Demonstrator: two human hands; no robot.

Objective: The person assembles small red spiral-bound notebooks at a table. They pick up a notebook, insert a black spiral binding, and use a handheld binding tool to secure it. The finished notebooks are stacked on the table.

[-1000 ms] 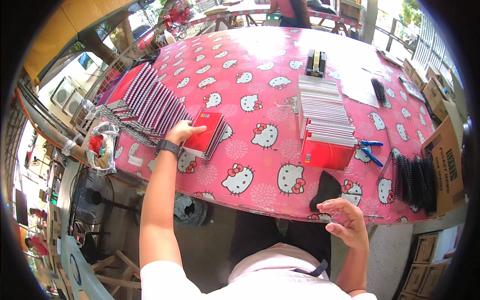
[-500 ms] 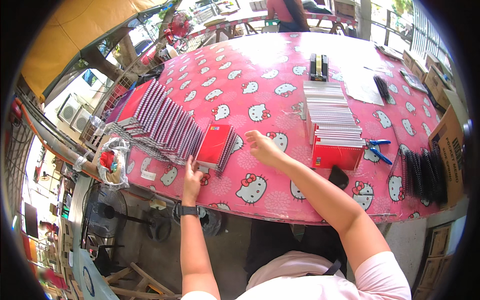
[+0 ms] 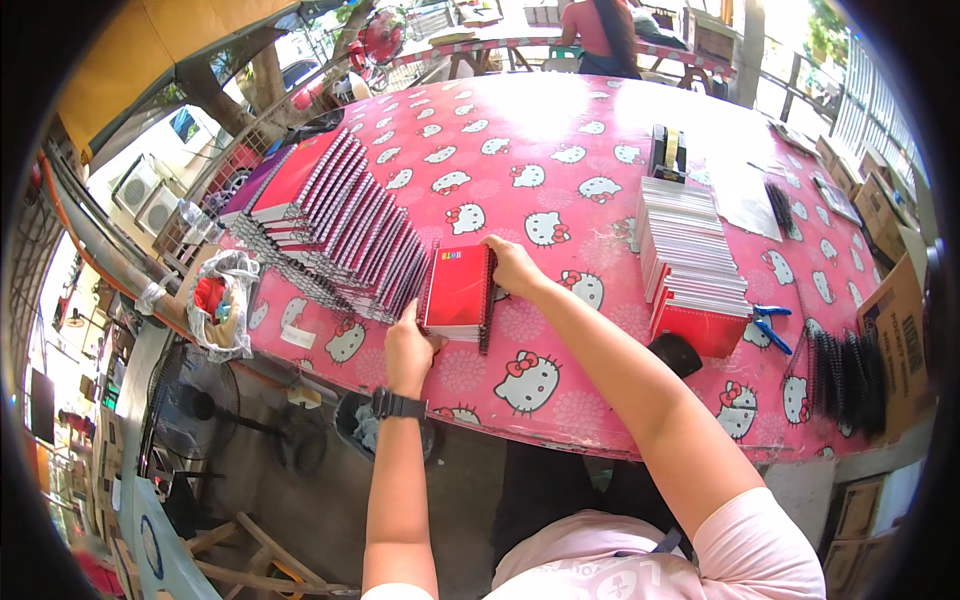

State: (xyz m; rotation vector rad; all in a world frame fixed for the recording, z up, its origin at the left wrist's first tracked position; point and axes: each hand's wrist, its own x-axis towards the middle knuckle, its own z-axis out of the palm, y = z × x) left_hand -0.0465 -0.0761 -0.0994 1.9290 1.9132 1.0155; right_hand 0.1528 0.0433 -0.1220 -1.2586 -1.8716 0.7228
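Note:
A short stack of red spiral notebooks (image 3: 457, 287) stands on the table between my two hands, its black coil along the right side. My right hand (image 3: 516, 270) grips the upper right edge of this stack, fingers curled over the coil. At the lower left corner my left hand (image 3: 408, 352) holds its side, index finger up along the edge and thumb at the near end. Right beside it on the left rises a long leaning row of spiral-bound red notebooks (image 3: 345, 225). To the right lies a row of notebooks without visible coils (image 3: 690, 245), red cover facing me.
The pink patterned table (image 3: 590, 400) also bears a tape dispenser (image 3: 667, 155), blue pliers (image 3: 771, 328), a dark round object (image 3: 676, 355), black coils (image 3: 845, 375) and a cardboard box (image 3: 900, 325). A plastic bag (image 3: 220, 305) hangs at the left edge. Someone (image 3: 600, 35) sits beyond.
My right hand has come from open air onto the stack's right edge. The stack is turned straighter, and my left hand stays at its lower left. The view has shifted slightly.

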